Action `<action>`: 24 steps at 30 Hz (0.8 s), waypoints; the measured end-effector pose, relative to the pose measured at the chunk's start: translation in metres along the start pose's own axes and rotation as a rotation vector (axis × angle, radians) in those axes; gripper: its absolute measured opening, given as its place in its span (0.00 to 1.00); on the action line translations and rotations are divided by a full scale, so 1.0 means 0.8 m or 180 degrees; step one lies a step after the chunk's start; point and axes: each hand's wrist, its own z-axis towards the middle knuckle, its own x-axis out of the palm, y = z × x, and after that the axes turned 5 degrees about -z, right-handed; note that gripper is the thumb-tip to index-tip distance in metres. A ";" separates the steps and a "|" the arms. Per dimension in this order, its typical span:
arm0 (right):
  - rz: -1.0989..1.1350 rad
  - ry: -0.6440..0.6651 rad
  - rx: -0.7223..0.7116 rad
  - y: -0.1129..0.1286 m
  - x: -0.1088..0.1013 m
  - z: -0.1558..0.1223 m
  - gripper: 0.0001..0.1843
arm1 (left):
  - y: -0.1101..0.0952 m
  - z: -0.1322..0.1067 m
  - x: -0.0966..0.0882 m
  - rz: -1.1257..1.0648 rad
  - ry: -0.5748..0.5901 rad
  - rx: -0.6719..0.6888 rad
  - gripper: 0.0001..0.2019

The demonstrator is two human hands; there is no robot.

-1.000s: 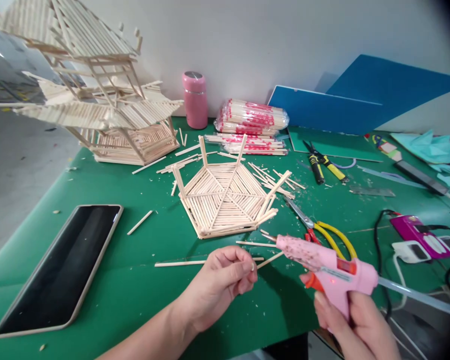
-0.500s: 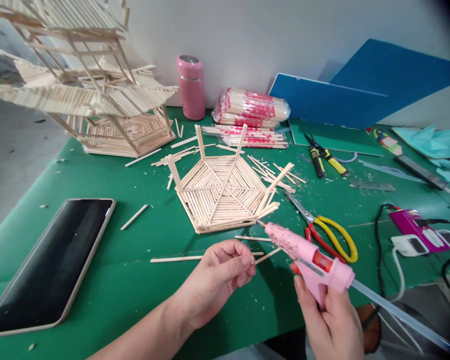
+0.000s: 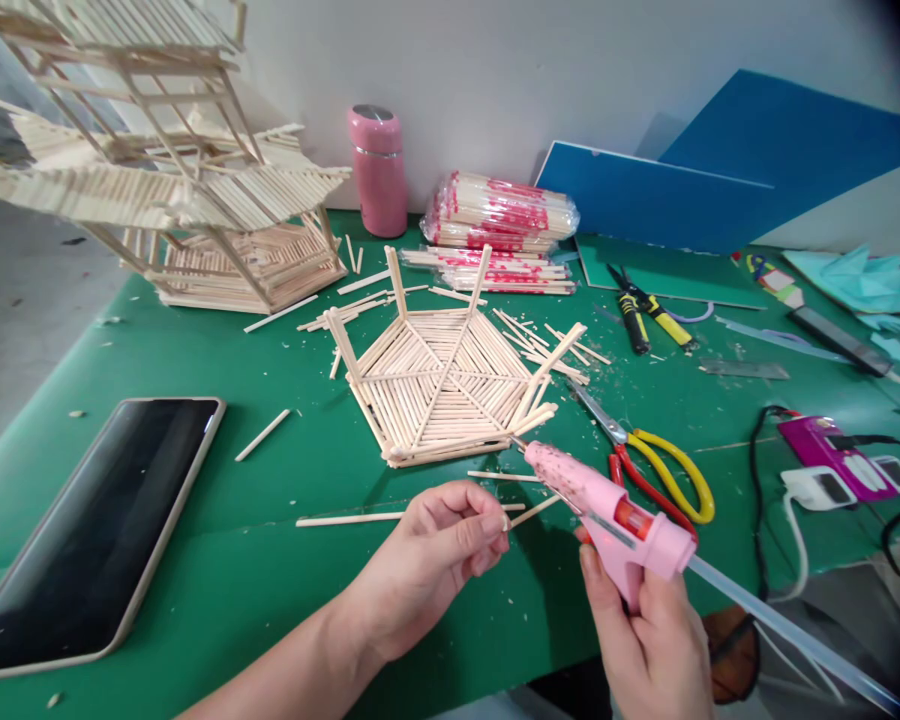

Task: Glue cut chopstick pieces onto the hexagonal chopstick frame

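— What does each hand have?

— The left hand is curled almost closed, thumb and forefinger pinching one short stick by its near end; the right hand is wrapped tight round the grip of one pink glue gun, with a clear glue rod sticking out behind it.

— And where does the gun point?

— Its nozzle sits at the near right corner of one hexagonal stick panel; whether it touches, I cannot tell; the pinched stick lies just below the barrel.

— How many posts on that panel?

— Four that I can count, all leaning outward from its corners.

— Loose pieces near the hands?

— One long stick by the left knuckles, one thin one between hand and panel, one short one further left, all on the green mat.

— Further out?

— One pair of yellow-handled scissors just right of the gun; one pair of yellow-and-black cutters beyond; one dark-screened tablet on the left; one tiered stick tower at the back left; one pink flask; one pile of wrapped chopstick packs; two blue boards against the wall.
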 end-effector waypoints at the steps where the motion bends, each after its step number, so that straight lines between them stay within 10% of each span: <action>1: -0.0002 0.0005 0.0016 0.001 0.000 0.000 0.19 | 0.000 0.000 0.000 0.0004 -0.0007 -0.0004 0.05; 24: 0.0065 -0.0048 0.0001 0.004 0.000 0.001 0.20 | -0.001 0.001 0.000 -0.0075 -0.0072 -0.0020 0.05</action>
